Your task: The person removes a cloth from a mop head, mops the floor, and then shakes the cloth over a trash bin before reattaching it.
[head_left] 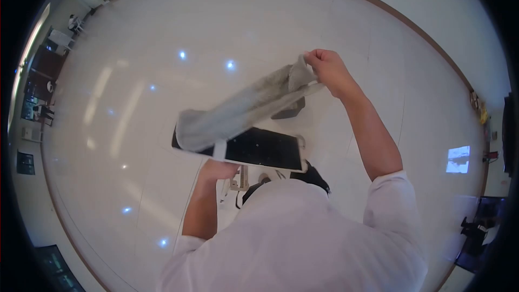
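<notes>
My right hand (327,70) is closed in a pinch on one end of a grey cloth (238,105), raised up and away from my body. The cloth stretches down to the left, and its lower end lies over the left part of a flat panel (263,148) with a glossy black face and a pale edge. My left hand (219,170) holds the panel from below at its near edge; most of its fingers are hidden underneath. A short white strip (219,150) crosses the panel beside the cloth. The panel's exact kind cannot be made out.
Beyond the panel, a dark grey boxy object (290,109) is partly covered by the cloth. Below the panel is a beige frame-like part (239,178). The pale glossy floor (259,16) reflects several lights. People sit far off at left, and a dark screen (58,267) stands lower left.
</notes>
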`<control>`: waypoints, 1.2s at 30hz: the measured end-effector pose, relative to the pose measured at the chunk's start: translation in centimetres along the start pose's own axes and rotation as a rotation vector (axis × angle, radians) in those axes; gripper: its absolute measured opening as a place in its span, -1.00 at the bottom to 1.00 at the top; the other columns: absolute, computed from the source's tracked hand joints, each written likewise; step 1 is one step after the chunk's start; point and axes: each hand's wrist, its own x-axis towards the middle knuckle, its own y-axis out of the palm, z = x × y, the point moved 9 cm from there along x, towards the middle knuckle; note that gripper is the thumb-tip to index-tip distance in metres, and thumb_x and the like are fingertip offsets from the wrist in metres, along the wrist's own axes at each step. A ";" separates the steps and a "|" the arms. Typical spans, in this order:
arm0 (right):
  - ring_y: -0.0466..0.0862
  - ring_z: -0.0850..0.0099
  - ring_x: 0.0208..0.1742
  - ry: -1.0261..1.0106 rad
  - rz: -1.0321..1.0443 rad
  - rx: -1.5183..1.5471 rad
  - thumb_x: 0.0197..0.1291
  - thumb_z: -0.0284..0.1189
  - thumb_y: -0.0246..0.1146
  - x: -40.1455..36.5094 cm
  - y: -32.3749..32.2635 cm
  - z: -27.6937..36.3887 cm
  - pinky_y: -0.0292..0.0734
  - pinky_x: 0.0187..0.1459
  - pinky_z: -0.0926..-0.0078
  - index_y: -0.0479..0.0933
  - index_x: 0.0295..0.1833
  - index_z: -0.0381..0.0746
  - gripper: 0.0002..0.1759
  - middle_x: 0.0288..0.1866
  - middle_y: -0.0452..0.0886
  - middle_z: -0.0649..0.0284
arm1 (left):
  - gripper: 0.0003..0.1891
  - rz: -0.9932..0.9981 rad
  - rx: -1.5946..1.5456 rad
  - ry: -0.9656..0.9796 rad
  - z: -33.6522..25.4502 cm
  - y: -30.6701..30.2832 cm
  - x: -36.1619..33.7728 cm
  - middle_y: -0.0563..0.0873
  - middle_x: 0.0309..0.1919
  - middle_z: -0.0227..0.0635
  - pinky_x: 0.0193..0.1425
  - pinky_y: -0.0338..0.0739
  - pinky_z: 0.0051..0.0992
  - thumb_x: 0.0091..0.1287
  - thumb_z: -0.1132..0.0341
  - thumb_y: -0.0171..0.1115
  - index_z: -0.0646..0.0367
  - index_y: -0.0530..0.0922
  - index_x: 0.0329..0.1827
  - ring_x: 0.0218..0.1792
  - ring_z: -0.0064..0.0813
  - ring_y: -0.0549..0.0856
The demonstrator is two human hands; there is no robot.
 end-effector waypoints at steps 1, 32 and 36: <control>0.50 0.58 -0.44 -0.026 0.084 -0.034 0.42 -0.19 0.28 -0.1 0.1 1.0 0.41 -0.39 0.54 0.62 -0.20 -0.31 -0.64 -0.43 0.57 0.39 | -0.67 -0.003 -0.008 -0.021 0.6 1.6 1.2 0.73 -0.29 -0.21 -0.17 0.61 -0.26 0.14 0.34 0.44 0.13 0.64 -0.02 -0.28 -0.24 0.71; 0.59 -0.01 0.28 0.276 0.691 -1.217 0.36 -0.21 0.11 27.1 2.5 -102.5 0.43 0.35 0.00 0.61 0.17 -0.18 -0.59 0.25 0.61 -0.05 | -0.60 -0.026 -0.268 -1.497 41.5 48.5 -11.5 0.64 -0.15 0.00 0.11 0.53 -0.16 0.25 0.40 0.32 0.25 0.52 0.16 -0.04 0.01 0.63; 0.66 0.13 0.23 0.143 0.747 -1.211 0.32 -0.23 0.16 26.0 4.6 -100.9 0.48 0.33 0.05 0.68 0.06 -0.13 -0.67 0.15 0.69 0.09 | -0.55 0.198 -0.123 -1.278 42.1 49.7 -6.3 0.64 -0.14 0.01 0.10 0.50 -0.12 0.16 0.54 0.29 0.28 0.49 0.16 -0.04 0.03 0.61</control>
